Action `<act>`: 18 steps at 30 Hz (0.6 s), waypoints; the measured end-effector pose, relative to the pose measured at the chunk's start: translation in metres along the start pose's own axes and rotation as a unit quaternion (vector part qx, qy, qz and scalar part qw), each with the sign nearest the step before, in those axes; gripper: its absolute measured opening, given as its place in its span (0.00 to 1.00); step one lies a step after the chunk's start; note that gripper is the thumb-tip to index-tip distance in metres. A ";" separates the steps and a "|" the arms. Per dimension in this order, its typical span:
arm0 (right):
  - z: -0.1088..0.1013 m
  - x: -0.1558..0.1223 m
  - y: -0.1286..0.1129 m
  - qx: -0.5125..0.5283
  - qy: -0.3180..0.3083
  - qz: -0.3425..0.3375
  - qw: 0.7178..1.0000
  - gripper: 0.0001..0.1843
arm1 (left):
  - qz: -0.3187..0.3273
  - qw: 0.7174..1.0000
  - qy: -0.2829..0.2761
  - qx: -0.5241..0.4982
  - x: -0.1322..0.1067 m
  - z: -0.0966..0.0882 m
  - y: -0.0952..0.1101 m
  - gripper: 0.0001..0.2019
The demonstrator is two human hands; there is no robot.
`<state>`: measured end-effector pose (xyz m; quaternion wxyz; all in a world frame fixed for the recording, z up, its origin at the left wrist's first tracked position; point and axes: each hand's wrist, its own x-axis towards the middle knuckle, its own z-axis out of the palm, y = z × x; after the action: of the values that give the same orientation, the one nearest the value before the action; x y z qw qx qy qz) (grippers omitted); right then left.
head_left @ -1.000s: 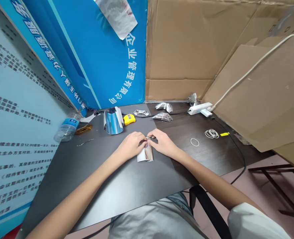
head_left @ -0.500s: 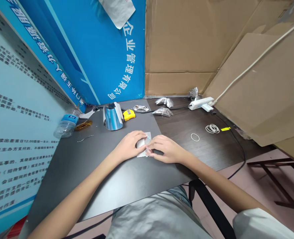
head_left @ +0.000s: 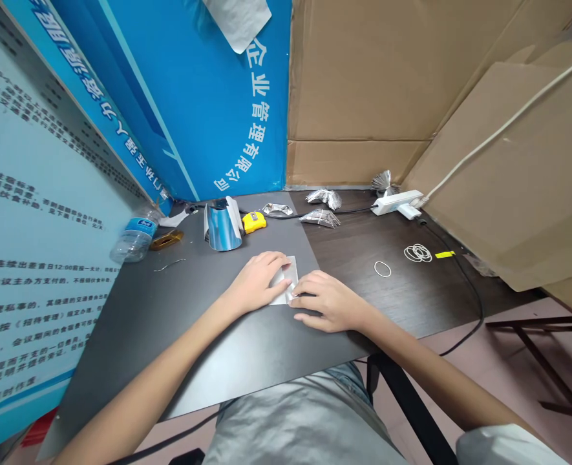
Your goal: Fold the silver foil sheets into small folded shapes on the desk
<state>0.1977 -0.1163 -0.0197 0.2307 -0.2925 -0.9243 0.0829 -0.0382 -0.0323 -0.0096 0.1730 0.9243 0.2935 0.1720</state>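
Fig.: head view, seated person at dark desk mat (head_left: pixel 169 323), both forearms in frame.

(a) L hand (head_left: pixel 259 281): palm down, fingers extended and only slightly spread, laid flat on the foil sheet (head_left: pixel 289 274). It pins the sheet, no grasp.

(b) R hand (head_left: pixel 327 300): fingers half-curled, index tip on the sheet's near-R edge. Thumb hidden, so whether it pinches under the edge can't be told.

(c) Foil sheet: small silvery rectangle, flat on the mat at desk centre, btw. the two hands, part-covered by L fingers.

(d) Surroundings: folded foil fans (head_left: pixel 320 218) near the back wall, reflective foil roll (head_left: pixel 222 226) w/ a yellow gadget (head_left: pixel 254 221) just beside it, water bottle (head_left: pixel 135 237) lying far L, rubber bands (head_left: pixel 417 252) and a power strip (head_left: pixel 396 202) to the R, all well apart from the hands.

Step in hand (judged): flattening or creasing the sheet against the mat, L as anchor, R working the edge.

Next move calls for (judged): steady L pressure so the sheet doesn't slide, and an even R fingertip run along the edge. Thin foil prob. wrinkles or tears if dragged.
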 end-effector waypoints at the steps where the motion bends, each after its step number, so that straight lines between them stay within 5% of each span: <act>1: -0.001 0.000 0.000 0.014 0.000 0.005 1.000 0.12 | 0.004 1.000 -0.004 0.009 0.000 0.000 0.001 0.20; 7: -0.013 0.000 0.004 0.105 0.027 0.068 0.992 0.11 | 0.010 0.999 -0.025 0.039 -0.004 0.000 0.004 0.22; 18: -0.017 0.001 0.038 0.030 -0.025 0.038 0.998 0.23 | -0.030 0.993 -0.086 0.072 -0.013 0.003 0.007 0.31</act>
<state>0.2238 -0.0846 -0.0149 0.2134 -0.3185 -0.9148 0.1269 -0.0435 -0.0465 -0.0121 0.1357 0.9365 0.3167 0.0655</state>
